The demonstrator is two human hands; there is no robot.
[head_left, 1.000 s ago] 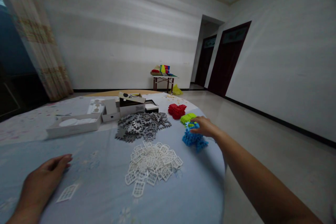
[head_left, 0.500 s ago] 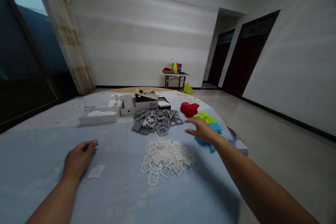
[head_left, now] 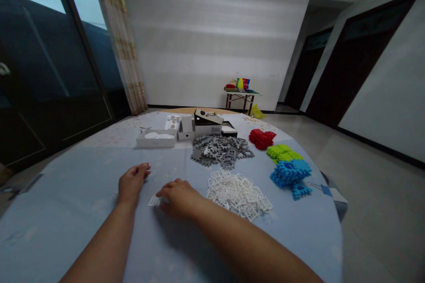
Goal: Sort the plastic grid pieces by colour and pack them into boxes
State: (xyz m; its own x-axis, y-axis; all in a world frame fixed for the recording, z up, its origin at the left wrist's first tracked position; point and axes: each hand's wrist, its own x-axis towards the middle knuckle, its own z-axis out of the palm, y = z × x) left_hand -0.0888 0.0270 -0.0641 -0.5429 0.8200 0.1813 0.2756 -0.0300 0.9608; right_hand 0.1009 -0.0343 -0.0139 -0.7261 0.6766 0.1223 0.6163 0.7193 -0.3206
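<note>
My right hand [head_left: 179,198] reaches across the table in front of me, its thumb and fingertips at the edge of a flat white lattice window piece [head_left: 154,201]. Part of that piece is hidden under the fingers. To its left, my left hand [head_left: 133,181] rests low over the cloth with curled fingers and thumb close together; what they hold, if anything, cannot be made out. A loose pile of similar white lattice pieces [head_left: 237,192] lies to the right, partly covered by my right forearm.
Behind the white pile lies a heap of grey interlocking pieces [head_left: 219,150]. Red [head_left: 262,139], lime green [head_left: 283,153] and blue pieces [head_left: 290,172] are heaped at the right. An open white box [head_left: 156,142] and several smaller boxes stand farther back on the blue tablecloth [head_left: 89,185].
My right hand has swung left from beside the coloured heaps to the single white lattice piece. The left hand keeps its curled pose. The view has turned left.
</note>
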